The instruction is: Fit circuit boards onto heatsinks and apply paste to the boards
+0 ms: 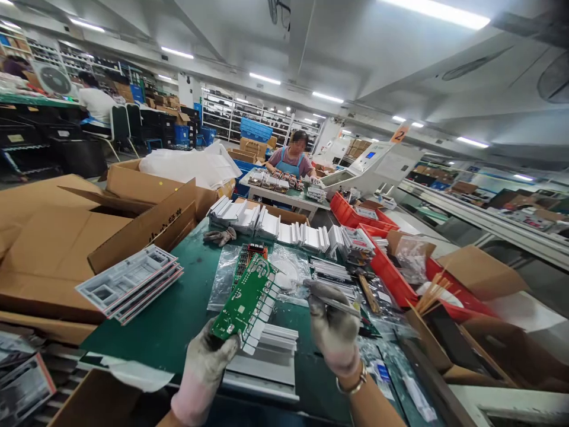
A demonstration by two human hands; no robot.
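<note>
Overhead, a pale ceiling (338,53) with lit strip lights (438,12) stretches above distant shelving (220,112). Beneath it, a co-worker (291,157) sits at another table (306,204). Nearer, the green worktop (191,296) lies between open cartons (53,255) on the left and red bins (391,276) on the right. A row of pale metal profiles (267,228) lines its far edge; a stack of grey frames (133,276) overhangs its left side.

At the near edge lies a ridged metal piece (267,370), with the green circuit board (249,296) held above the worktop just beyond. The board's long axis slants from near left to far right, its green face towards the viewer, pale tabs along its right edge. The gloved left hand (207,356) pinches its near end. The gloved right hand (335,332) is closed around a slim tool (335,300), probably metal, though blur hides its exact kind.
</note>
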